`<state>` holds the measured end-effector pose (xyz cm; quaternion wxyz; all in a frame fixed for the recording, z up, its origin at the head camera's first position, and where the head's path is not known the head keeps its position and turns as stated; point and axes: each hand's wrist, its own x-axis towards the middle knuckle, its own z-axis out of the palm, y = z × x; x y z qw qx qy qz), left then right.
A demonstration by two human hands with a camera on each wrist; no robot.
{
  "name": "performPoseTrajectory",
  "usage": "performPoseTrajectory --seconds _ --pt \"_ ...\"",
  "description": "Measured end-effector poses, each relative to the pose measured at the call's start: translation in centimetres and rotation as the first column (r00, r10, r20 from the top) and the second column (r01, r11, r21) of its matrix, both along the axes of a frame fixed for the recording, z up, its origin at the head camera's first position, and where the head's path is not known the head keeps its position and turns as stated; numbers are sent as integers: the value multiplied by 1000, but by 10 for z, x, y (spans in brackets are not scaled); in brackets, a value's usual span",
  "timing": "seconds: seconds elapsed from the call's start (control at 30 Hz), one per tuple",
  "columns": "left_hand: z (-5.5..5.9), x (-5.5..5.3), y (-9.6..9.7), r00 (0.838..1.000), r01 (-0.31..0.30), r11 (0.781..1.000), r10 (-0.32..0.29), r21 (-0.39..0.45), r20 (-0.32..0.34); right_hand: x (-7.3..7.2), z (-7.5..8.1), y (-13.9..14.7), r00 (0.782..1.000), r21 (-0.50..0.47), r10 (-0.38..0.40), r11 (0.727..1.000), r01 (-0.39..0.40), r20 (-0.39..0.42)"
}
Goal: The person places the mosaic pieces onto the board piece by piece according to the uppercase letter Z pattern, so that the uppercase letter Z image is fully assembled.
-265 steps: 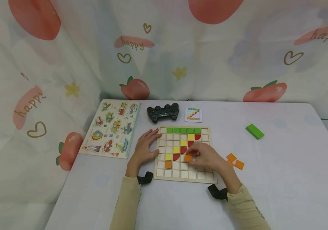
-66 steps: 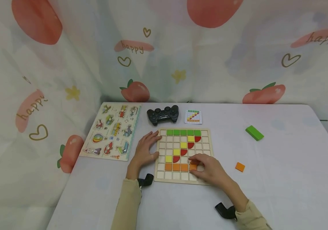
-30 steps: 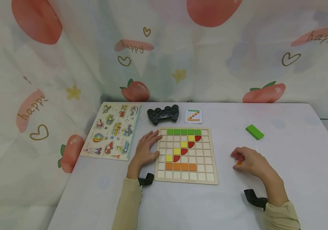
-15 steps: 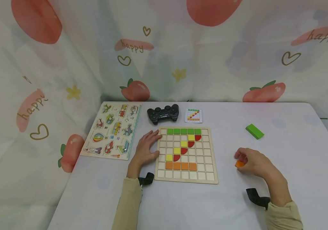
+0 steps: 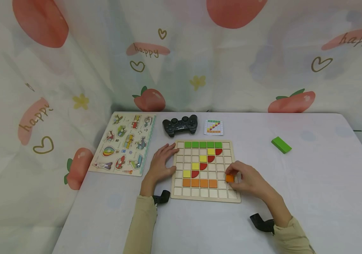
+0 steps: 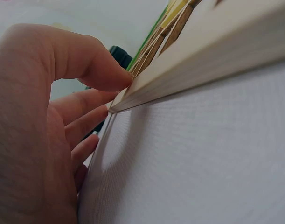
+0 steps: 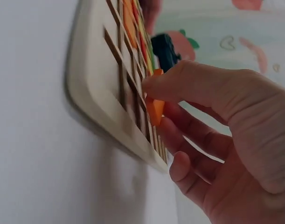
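In the head view a wooden grid board (image 5: pixel 205 199) lies on the table. Its top row holds several green squares (image 5: pixel 203 145), and below them yellow squares (image 5: pixel 195 166) and red quarter-circle pieces (image 5: pixel 203 166) step down diagonally. A row of orange squares (image 5: pixel 195 182) fills part of the second-lowest row. My right hand (image 5: pixel 247 179) pinches a loose orange square tile (image 7: pixel 156 108) between thumb and fingers, over the board's right-hand columns. My left hand (image 5: pixel 161 165) rests along the left edge, its relaxed thumb and fingertips at the wooden frame (image 6: pixel 179 70).
Behind the board are a black game controller (image 5: pixel 180 125) and a small pattern card (image 5: pixel 213 127). A picture puzzle board (image 5: pixel 122 143) lies at the left. Green blocks (image 5: pixel 281 145) lie to the right. A printed cloth (image 5: pixel 231 70) hangs behind the table.
Several orange squares have joined the second-lowest row. My right hand has picked the last loose orange tile off the table and carried it left over the board. My left hand has stayed put.
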<state>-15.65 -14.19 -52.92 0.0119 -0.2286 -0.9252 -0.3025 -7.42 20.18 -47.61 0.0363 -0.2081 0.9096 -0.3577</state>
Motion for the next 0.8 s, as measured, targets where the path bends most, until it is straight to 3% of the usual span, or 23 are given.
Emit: performPoseTrajectory --seconds 0.2,0.57,0.8 --pt "1 0 1 1000 -1 1000 1 -11 22 1 -8 -13 998 -37 64 997 -63 24" --pt "3 0 2 999 -9 1000 8 16 43 -1 -13 -9 990 -85 130 989 -125 58" --pt "3 0 4 998 -32 999 30 24 60 -1 -13 -9 987 -98 125 989 -115 102"
